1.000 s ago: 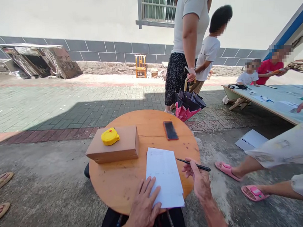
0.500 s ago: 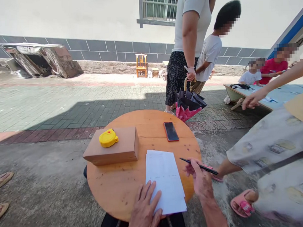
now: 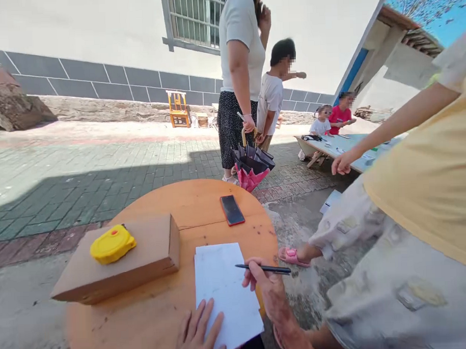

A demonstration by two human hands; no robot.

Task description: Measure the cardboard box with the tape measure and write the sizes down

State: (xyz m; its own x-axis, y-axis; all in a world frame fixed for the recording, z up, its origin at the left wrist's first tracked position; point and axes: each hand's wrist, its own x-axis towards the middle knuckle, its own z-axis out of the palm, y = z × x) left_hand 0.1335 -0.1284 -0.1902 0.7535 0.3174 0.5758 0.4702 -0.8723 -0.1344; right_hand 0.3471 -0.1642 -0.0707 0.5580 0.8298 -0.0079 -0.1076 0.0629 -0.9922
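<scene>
A small stack of white paper sheets lies near the front edge of the round wooden table, with faint handwriting on the top one. My left hand rests on the lower left of the sheets, fingers spread flat. Above their right edge, my right hand pinches a black pen, its tip pointing left and apart from the paper. Behind the sheets is a dark phone with a red edge. To the left, a yellow tape measure sits on a brown cardboard box.
Close on my right stands a person in a yellow top, one arm stretched out. Beyond the table, a person holds a folded umbrella beside another person in white. Two people sit at a low pale table at the back right.
My view has swung to the right, so the table and box appear further left. The person in yellow fills more of the right side. The pen stays in my right hand.
</scene>
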